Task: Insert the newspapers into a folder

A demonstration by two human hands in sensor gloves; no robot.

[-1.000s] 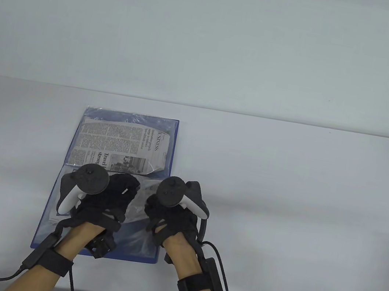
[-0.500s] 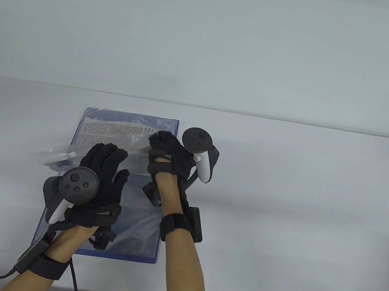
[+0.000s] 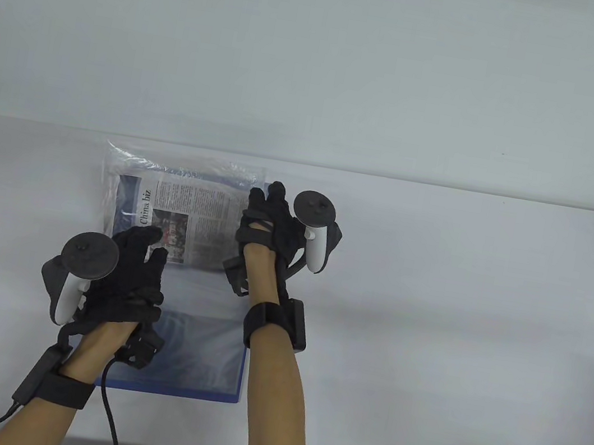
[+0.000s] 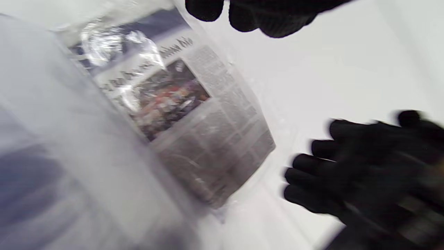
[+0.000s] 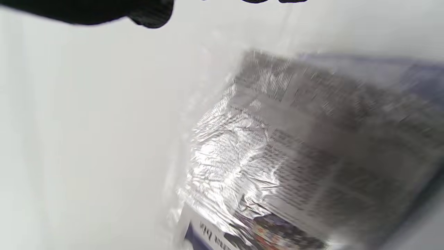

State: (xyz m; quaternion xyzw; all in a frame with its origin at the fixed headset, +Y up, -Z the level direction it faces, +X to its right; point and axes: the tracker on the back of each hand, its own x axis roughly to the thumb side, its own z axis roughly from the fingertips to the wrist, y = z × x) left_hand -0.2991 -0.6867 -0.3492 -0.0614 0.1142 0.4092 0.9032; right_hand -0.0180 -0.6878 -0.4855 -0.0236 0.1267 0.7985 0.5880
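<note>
Newspaper (image 3: 181,220) lies folded under a clear plastic sleeve (image 3: 181,166) on the far half of the blue folder (image 3: 206,355), which lies flat on the left part of the white desk (image 3: 461,295). The words "China biz" and a small color photo show on the page. The clear sleeve is crinkly and shiny, and it sticks out a bit past the far edge of the folder.

The left hand (image 3: 132,274) is at the near left corner of the newspaper, with its fingers spread and their tips on the page. The right hand (image 3: 268,223) is at the right edge of the newspaper, with its fingers pointing up and away; I cannot tell if it holds the plastic. The two hands are apart, with the newspaper between them. Both wrist views are blurry.
</note>
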